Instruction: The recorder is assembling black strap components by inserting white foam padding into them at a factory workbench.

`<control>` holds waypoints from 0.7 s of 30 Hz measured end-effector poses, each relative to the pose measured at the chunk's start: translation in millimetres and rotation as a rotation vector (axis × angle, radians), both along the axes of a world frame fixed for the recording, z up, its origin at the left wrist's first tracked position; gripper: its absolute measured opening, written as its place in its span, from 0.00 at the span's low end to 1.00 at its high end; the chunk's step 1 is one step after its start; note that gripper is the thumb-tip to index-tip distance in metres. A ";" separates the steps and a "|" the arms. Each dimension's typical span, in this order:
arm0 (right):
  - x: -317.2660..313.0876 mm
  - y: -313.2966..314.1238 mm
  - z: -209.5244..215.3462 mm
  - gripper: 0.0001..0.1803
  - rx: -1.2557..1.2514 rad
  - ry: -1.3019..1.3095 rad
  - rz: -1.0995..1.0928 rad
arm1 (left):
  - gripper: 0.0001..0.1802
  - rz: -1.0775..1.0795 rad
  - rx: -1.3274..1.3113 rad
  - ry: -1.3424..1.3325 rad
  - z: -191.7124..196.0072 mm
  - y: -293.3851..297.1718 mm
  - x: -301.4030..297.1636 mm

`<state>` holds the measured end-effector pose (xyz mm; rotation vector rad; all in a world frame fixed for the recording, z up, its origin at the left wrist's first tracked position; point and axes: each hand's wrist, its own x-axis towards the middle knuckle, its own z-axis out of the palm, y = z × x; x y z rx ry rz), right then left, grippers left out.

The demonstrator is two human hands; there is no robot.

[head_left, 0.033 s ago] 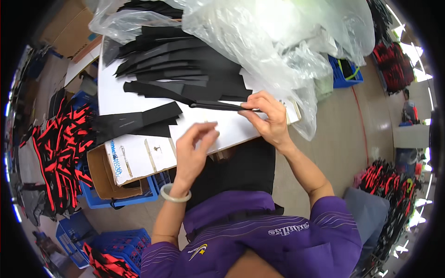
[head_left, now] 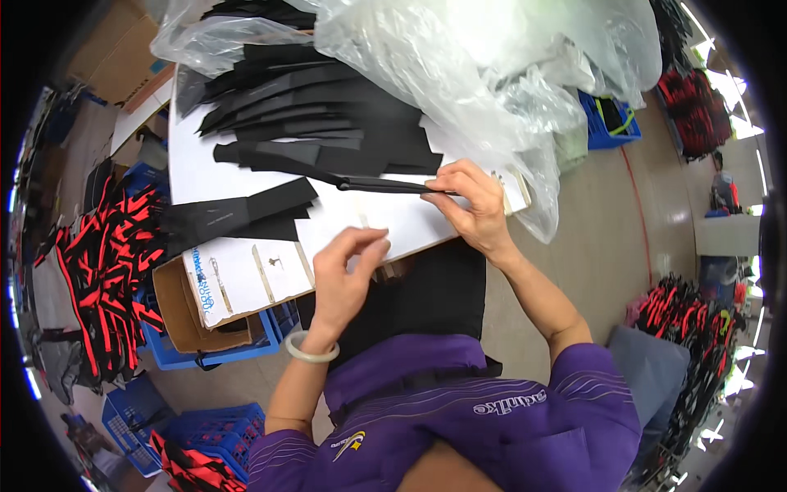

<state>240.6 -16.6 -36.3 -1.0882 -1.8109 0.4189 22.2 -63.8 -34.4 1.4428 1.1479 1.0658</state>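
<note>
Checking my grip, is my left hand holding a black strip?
No, the left hand is empty; only the right hand pinches a black strip.

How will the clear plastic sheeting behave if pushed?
The plastic sheeting is probably floppy: it lies crumpled and droops past the right edge of the white tabletop. Likely light for its bulk, as it looks thin and see-through. Could drag on the black strips, since it partly covers them.

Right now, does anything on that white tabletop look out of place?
Perhaps the clear plastic sheeting: it lies crumpled over part of the black strips and droops past the right edge of the white tabletop, looking untidy. Nothing looks spilled.
</note>
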 end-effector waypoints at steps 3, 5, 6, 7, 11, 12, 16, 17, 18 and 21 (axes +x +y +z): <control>12.6 -5.9 -23.2 0.09 0.113 -0.167 0.034 | 0.08 0.037 0.239 0.136 -5.6 -9.7 8.4; 16.0 -9.3 -26.7 0.09 0.091 -0.128 0.036 | 0.12 0.214 0.386 0.241 -8.6 -7.7 9.8; 18.0 -11.8 -24.6 0.09 -0.056 0.001 0.060 | 0.13 0.293 0.358 0.216 -10.2 -6.3 8.4; 18.8 -12.8 -22.7 0.09 -0.199 0.131 0.083 | 0.15 0.371 0.334 0.191 -12.1 -3.0 5.6; 26.3 -14.9 -8.8 0.09 -0.355 0.221 0.215 | 0.19 0.347 0.436 0.113 -7.3 13.2 11.0; 25.6 -18.0 -5.6 0.09 -0.514 0.332 0.225 | 0.24 0.264 0.197 -0.064 -10.4 11.2 8.7; 15.0 -37.4 11.2 0.08 -0.859 0.580 0.255 | 0.33 -0.056 -0.102 -0.760 9.6 20.8 24.5; 8.8 -41.9 14.6 0.07 -0.959 0.615 0.284 | 0.30 -0.054 -0.039 -0.770 15.8 20.5 34.6; -0.2 -46.6 15.3 0.07 -0.907 0.571 0.313 | 0.28 -0.082 -0.035 -0.798 16.8 18.2 36.4; -7.7 -45.0 20.9 0.10 -0.333 0.362 0.205 | 0.21 -0.096 -0.031 -0.857 20.8 15.2 40.4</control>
